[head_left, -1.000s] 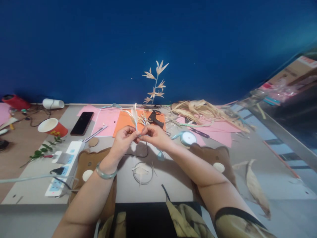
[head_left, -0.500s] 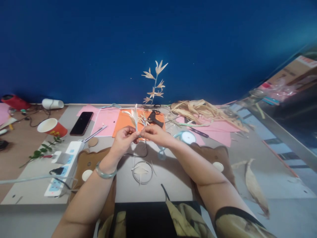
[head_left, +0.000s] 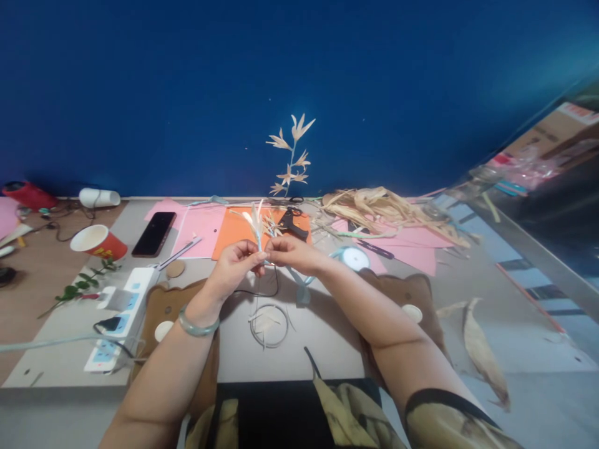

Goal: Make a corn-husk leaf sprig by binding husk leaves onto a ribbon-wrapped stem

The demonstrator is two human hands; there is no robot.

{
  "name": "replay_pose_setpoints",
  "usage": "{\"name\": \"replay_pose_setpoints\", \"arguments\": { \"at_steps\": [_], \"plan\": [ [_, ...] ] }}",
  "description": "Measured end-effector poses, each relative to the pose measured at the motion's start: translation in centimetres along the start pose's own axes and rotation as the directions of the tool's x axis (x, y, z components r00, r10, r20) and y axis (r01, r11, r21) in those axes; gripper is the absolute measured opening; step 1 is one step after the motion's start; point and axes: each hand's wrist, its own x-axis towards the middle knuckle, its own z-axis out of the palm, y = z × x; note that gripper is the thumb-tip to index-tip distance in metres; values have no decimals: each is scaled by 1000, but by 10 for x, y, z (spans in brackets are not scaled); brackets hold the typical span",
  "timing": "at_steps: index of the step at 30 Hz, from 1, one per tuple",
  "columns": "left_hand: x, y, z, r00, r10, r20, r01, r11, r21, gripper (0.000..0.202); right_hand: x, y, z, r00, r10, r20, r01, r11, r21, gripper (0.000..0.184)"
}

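Observation:
My left hand (head_left: 238, 263) pinches the pale blue stem of a small husk flower (head_left: 254, 218), whose cream petals rise above the fingers. At the same stem, my right hand (head_left: 294, 254) is closed in a pinch, its fingertips meeting those of the left. From under the right hand a strip of pale blue tape (head_left: 303, 295) hangs down in a loop and runs to the tape roll (head_left: 355, 259) beside the right wrist. Thin wire hangs below the left fingers. The exact grip on the tape is hidden by the fingers.
A finished-looking flower spray (head_left: 291, 163) stands at the back, near a black glue gun (head_left: 294, 224). Dried husks (head_left: 374, 209) lie back right. To the left are a phone (head_left: 154, 234), a paper cup (head_left: 100, 242) and a power strip (head_left: 122, 318). A wire coil (head_left: 270, 345) lies in front.
Both hands stay at the flower stem with small finger movements. The flower has turned slightly and dipped, and the tape loop under my right hand has shifted and hangs a little lower.

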Motion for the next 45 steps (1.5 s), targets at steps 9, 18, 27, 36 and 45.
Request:
{"name": "replay_pose_setpoints", "arguments": {
  "at_steps": [9, 18, 27, 36, 45],
  "plan": [
    [1, -4, -4, 997, -7, 73, 7, 1000, 3, 31, -4, -7, -10, 996, -7, 85, 19, 990, -142, 34],
    [-2, -1, -6, 984, -75, 161, 78, 997, -11, 31, 1, 4, -9, 981, 109, 159, -125, 988, 94, 32],
    [2, -3, -8, 999, -6, 42, 7, 1000, -13, 33, 4, 5, -7, 997, 78, 13, -79, 977, 201, 28],
    [7, -13, -2, 970, 124, -210, -104, 989, 104, 34, 3, 10, 19, 960, -38, -277, 72, 991, 112, 28],
    [8, -21, 1, 955, 163, -249, -163, 986, 22, 32, -1, 5, 36, 875, -178, -450, 162, 984, -75, 25]
  ]
}}
